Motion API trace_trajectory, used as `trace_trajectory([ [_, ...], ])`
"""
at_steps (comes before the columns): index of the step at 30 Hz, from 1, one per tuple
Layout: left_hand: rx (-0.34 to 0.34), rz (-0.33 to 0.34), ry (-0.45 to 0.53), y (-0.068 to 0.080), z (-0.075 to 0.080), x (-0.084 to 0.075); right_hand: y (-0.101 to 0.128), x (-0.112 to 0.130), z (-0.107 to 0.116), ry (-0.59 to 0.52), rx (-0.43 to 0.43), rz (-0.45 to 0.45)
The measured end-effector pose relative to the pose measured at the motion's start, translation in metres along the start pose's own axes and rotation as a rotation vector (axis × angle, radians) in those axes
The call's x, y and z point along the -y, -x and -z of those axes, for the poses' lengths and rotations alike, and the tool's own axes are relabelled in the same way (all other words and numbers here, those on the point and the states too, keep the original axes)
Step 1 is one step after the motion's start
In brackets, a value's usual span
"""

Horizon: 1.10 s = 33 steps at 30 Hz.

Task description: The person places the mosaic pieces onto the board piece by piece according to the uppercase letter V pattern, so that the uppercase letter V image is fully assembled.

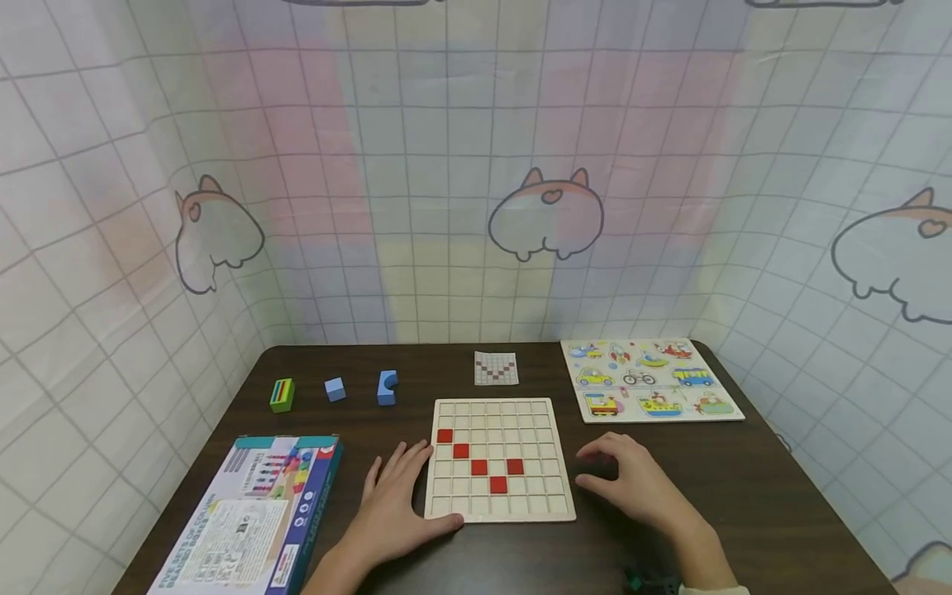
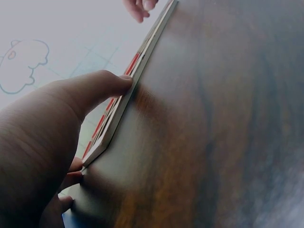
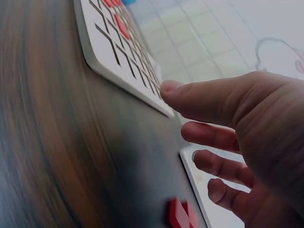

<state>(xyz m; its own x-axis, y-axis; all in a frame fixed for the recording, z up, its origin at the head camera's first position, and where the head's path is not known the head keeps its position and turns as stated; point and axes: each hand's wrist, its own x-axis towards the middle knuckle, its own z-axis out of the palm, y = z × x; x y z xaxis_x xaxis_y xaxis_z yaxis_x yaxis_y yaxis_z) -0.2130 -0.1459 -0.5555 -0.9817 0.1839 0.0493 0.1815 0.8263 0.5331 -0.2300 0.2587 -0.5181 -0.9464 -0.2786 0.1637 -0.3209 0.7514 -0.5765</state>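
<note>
A pale gridded board (image 1: 459, 409) lies flat on the dark table, with red squares (image 1: 479, 468) in several of its cells. My left hand (image 1: 390, 508) rests at its near left corner, thumb on the front edge and spread fingers along the left side. In the left wrist view the thumb (image 2: 107, 85) presses the board's rim (image 2: 124, 102). Just right of the board hovers my right hand (image 1: 632, 479), its fingers loosely bent and holding nothing. Loose red pieces (image 3: 178, 214) lie on the table below that hand in the right wrist view; the hand hides them from the head view.
Behind the board lies a small pattern card (image 1: 496, 368) with red squares. A picture board (image 1: 654, 380) of vehicles sits back right. At left are a box (image 1: 253, 512), a green striped block (image 1: 282, 396), a blue block (image 1: 335, 389) and a notched blue block (image 1: 387, 387).
</note>
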Motion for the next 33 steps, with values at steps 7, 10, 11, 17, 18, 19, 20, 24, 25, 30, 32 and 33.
trace_trajectory([
  [7,-0.004,0.016,-0.004,0.0,0.0,-0.001,0.018,-0.025,0.024,-0.039,0.002,-0.066],
  [10,-0.004,0.018,-0.01,-0.001,0.001,-0.001,0.028,-0.034,0.035,-0.042,0.028,-0.112],
  [11,-0.004,0.018,-0.012,-0.001,0.001,-0.002,0.032,-0.037,0.038,-0.041,0.038,-0.126],
  [17,0.005,0.018,-0.012,0.0,0.001,-0.004,0.046,-0.051,0.048,-0.029,0.099,-0.176],
  [18,0.008,0.018,-0.012,0.0,0.001,-0.004,0.048,-0.052,0.048,-0.027,0.102,-0.176],
  [19,0.007,0.017,-0.011,0.001,0.001,-0.004,0.047,-0.053,0.048,-0.025,0.103,-0.167],
  [20,0.007,0.017,-0.012,0.001,0.002,-0.004,0.047,-0.054,0.047,-0.022,0.101,-0.155],
  [24,0.003,0.015,-0.017,0.001,0.002,-0.002,0.043,-0.054,0.042,-0.02,0.087,-0.119],
  [25,0.002,0.013,-0.018,0.001,0.002,-0.002,0.043,-0.054,0.041,-0.019,0.088,-0.11],
  [30,0.011,0.008,-0.023,0.0,0.0,-0.001,0.042,-0.05,0.038,-0.033,0.096,-0.101],
  [32,0.007,0.003,-0.017,0.0,0.001,-0.001,0.041,-0.049,0.037,-0.044,0.095,-0.091],
  [33,0.007,0.004,-0.015,0.0,0.001,-0.001,0.04,-0.049,0.036,-0.048,0.093,-0.084],
])
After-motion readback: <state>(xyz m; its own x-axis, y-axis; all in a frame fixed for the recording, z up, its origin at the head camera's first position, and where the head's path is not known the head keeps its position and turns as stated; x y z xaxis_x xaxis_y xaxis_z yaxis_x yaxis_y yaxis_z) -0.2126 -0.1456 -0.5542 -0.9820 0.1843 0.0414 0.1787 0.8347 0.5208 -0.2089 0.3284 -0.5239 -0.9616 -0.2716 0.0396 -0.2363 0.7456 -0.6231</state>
